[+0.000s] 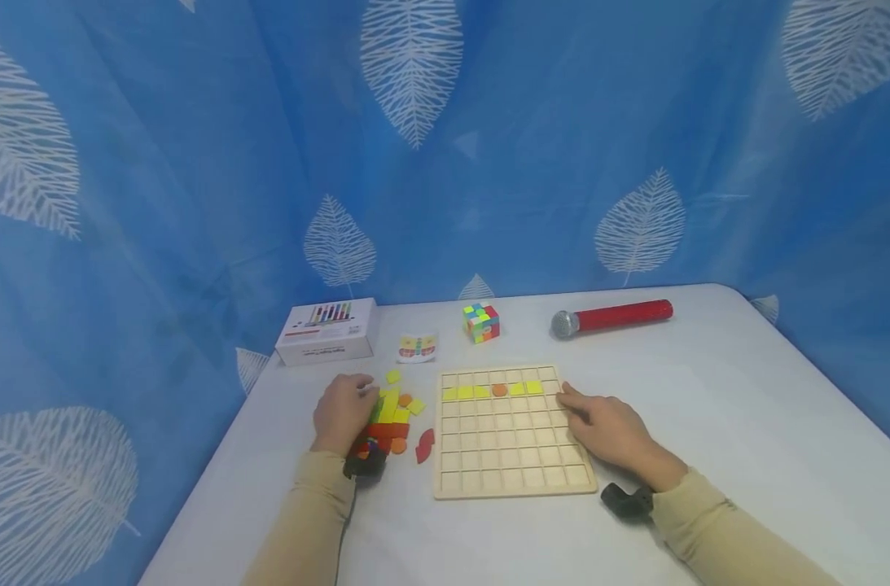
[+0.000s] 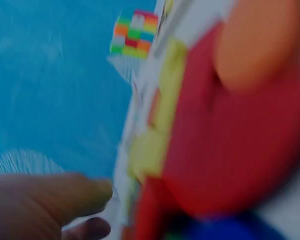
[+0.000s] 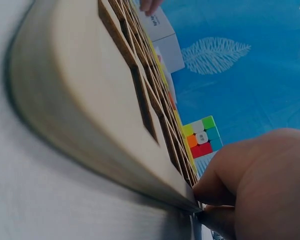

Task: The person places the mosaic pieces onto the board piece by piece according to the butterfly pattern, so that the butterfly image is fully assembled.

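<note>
My left hand [image 1: 339, 413] hovers at the left side of a pile of coloured flat pieces. Its thumb [image 2: 92, 194] and a finger stand slightly apart, with nothing visible between them. Yellow pieces [image 1: 389, 404], red pieces [image 1: 388, 431] and an orange disc [image 1: 398, 445] lie in the pile; the left wrist view of them is blurred. With thumb and finger, my right hand [image 1: 611, 429] pinches the right edge of a wooden grid board [image 1: 518, 461]. Along the board's second row from the back sit several yellow pieces [image 1: 465, 392] and one orange disc [image 1: 499, 391].
Between pile and board lie red curved pieces [image 1: 425, 445]. Behind are a white box [image 1: 327, 334], a small picture card [image 1: 418, 348], a colourful puzzle cube [image 1: 481, 323] and a red microphone [image 1: 613, 317]. A blue leaf-patterned curtain [image 1: 503, 163] hangs behind the white table [image 1: 679, 382].
</note>
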Action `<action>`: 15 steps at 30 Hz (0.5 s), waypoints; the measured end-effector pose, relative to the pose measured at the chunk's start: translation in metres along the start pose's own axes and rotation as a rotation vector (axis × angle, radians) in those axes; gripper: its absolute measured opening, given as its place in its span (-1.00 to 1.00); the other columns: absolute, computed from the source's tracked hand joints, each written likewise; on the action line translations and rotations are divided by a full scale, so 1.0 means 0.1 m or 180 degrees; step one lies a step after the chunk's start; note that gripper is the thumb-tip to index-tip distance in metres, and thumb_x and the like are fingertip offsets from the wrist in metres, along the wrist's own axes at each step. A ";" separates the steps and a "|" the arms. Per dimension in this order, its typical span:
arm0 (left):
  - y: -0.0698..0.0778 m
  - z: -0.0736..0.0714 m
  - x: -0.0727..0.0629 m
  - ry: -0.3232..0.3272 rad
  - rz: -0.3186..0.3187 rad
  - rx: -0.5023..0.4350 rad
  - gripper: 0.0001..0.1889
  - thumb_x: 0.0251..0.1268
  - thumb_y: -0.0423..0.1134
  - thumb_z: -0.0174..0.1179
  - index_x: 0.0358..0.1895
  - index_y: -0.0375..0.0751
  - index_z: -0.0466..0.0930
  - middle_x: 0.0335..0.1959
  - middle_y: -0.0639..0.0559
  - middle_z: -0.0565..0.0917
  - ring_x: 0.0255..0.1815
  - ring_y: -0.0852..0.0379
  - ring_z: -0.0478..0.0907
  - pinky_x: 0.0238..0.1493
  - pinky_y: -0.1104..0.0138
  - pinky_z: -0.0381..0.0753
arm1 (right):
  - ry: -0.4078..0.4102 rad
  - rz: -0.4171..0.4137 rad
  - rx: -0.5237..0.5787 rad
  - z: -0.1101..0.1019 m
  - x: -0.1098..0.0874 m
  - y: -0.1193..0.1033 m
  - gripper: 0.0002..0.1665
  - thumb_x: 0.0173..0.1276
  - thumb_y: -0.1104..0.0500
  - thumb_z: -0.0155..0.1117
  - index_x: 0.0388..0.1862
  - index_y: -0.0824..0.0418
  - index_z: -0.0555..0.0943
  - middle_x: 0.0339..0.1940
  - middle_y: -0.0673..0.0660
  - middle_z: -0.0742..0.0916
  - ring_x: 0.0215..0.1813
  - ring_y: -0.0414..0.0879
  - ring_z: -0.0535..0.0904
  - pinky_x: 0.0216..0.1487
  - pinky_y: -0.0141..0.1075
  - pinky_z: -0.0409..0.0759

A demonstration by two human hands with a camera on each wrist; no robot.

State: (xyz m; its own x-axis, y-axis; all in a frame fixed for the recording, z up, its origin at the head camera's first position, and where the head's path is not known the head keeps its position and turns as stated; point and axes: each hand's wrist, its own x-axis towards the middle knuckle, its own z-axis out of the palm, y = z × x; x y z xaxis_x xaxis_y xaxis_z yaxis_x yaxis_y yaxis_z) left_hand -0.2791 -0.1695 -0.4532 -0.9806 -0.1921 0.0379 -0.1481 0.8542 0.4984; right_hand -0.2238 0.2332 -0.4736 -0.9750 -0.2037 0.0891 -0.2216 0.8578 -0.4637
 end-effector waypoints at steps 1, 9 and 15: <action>-0.05 0.01 0.01 -0.0058 -0.0032 -0.0028 -0.59 0.43 -0.09 0.27 0.25 -0.17 0.66 0.17 -0.13 0.69 0.19 -0.12 0.60 0.26 -0.09 0.55 | 0.0003 0.0005 -0.0012 -0.01 0.00 0.00 -0.47 0.47 0.14 0.13 0.38 0.17 0.58 0.49 0.15 0.52 0.25 0.21 0.65 0.11 0.06 0.61; -0.11 0.08 0.01 -0.0131 -0.0043 -0.0075 -0.58 0.41 -0.08 0.29 0.22 -0.21 0.68 0.11 -0.12 0.67 0.15 -0.12 0.60 0.26 -0.09 0.54 | -0.0027 -0.0001 0.0064 -0.01 -0.03 -0.02 -0.45 0.47 0.15 0.12 0.41 0.20 0.56 0.49 0.16 0.51 0.38 0.25 0.56 0.19 0.13 0.59; -0.11 0.04 0.00 -0.0099 -0.0006 -0.0143 -0.60 0.40 -0.10 0.30 0.20 -0.19 0.66 0.11 -0.13 0.68 0.13 -0.12 0.62 0.20 -0.07 0.58 | -0.0015 -0.0044 0.0071 0.00 -0.03 -0.07 -0.47 0.47 0.18 0.12 0.40 0.23 0.56 0.48 0.19 0.52 0.44 0.29 0.48 0.22 0.16 0.57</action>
State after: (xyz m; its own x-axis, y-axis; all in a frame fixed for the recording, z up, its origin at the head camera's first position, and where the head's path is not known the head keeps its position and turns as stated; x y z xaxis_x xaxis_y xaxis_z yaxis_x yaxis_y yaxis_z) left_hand -0.2782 -0.1772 -0.4622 -0.9839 -0.1782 0.0103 -0.1449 0.8312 0.5367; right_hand -0.2191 0.2273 -0.4706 -0.9717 -0.2177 0.0914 -0.2345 0.8441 -0.4821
